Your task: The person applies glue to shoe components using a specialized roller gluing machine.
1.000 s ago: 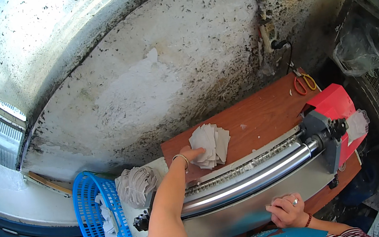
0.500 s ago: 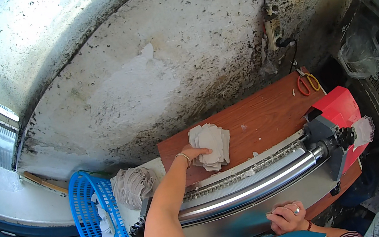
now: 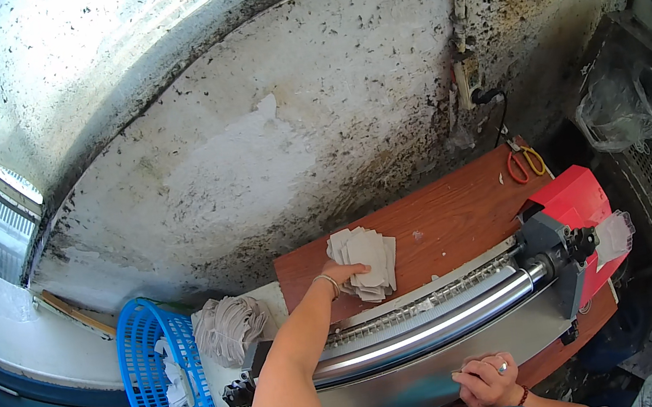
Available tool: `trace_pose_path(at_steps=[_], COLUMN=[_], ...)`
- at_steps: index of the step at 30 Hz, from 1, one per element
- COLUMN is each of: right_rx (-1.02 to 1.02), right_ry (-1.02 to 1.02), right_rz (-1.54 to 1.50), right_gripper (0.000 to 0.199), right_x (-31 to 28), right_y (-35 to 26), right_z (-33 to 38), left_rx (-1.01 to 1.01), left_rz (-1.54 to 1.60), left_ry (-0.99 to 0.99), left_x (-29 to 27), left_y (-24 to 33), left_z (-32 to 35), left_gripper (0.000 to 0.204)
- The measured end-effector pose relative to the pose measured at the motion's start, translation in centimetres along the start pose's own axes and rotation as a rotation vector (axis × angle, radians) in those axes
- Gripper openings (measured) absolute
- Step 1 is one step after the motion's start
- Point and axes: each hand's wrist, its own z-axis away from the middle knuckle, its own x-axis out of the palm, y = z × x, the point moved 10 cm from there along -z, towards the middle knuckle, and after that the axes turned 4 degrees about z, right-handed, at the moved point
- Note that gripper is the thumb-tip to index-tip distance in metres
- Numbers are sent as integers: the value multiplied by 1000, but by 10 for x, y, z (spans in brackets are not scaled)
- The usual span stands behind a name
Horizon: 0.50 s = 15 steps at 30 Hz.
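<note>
Left hand: While my forearm crosses the left end of the roller machine (image 3: 439, 324), my left hand (image 3: 343, 274) lies at the left side of a pale stack (image 3: 370, 253), thumb over the top pieces; my other fingers are mostly hidden, so I cannot tell whether I grip the pieces or only press on them.
Right hand: My right hand (image 3: 489, 382) is loosely closed, fingers curled in, above the machine's metal plate (image 3: 382, 397) near its front edge; I cannot tell whether anything is inside.
Pale stack: It sits on the brown board (image 3: 447, 214) just beyond the rollers, toward the board's left end, its flat pieces overlapping unevenly.
Bundle: A thick bundle (image 3: 231, 329) of similar pale pieces rests left of my forearm, next to the blue basket.
Blue basket: The blue basket (image 3: 128, 388) leans at my far left, with white pieces inside.
Scissors: At the board's far right corner lie scissors (image 3: 518, 170) with one red and one yellow handle.
Red cover: A red cover (image 3: 577, 198) stands at the machine's right end.
Wrists: I wear a bangle (image 3: 328, 286) on my left and a dark red bracelet (image 3: 524, 395) on my right.
Wall: Behind the board rises a stained, peeling wall (image 3: 252, 164).
</note>
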Motion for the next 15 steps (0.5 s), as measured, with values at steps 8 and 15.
trace_pose_path(at_steps=[8,15], right_rx=[-45,-105], right_ry=[-1,-14], right_rz=[69,21], right_gripper=[27,21], right_x=[-8,-4], right_y=[-11,-23], right_z=[-7,-15], left_rx=[87,206], left_rz=[13,-44], left_ry=[-24,139], left_x=[8,-30], left_y=[-28,-51], left_z=[-56,-86], left_gripper=[68,78])
